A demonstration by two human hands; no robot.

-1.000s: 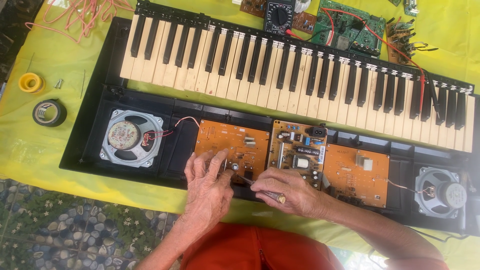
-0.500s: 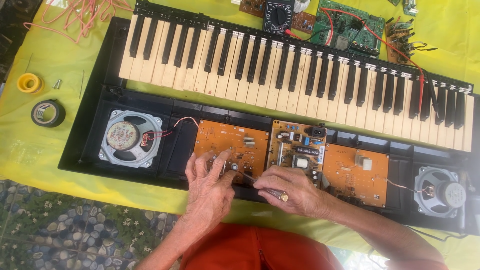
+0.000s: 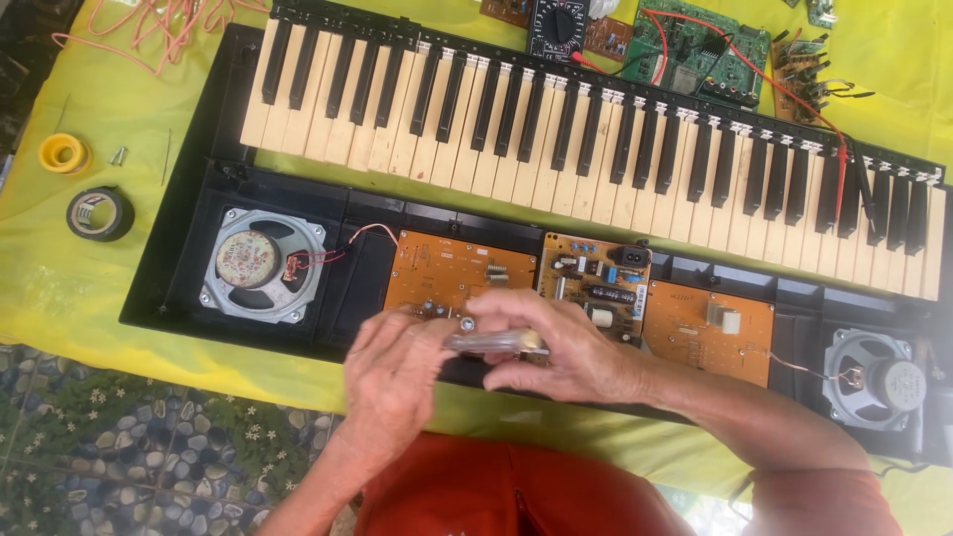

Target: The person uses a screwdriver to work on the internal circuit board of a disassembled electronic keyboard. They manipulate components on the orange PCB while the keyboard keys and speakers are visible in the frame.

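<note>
Now both hands are meeting over the opened keyboard (image 3: 199,248): the right hand (image 3: 566,347) is curling its fingers shut around a small metallic tool (image 3: 496,343), and the left hand (image 3: 402,372) is pinching its other end. It looks light, rigid and smooth (probably slippery). Just beyond the knuckles, the orange circuit board (image 3: 447,273) is looking fragile, best taken by its edges.

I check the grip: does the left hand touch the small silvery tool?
Touching. The head view shows the left hand fingers closed on the silvery tool, beside the right hand.
</note>
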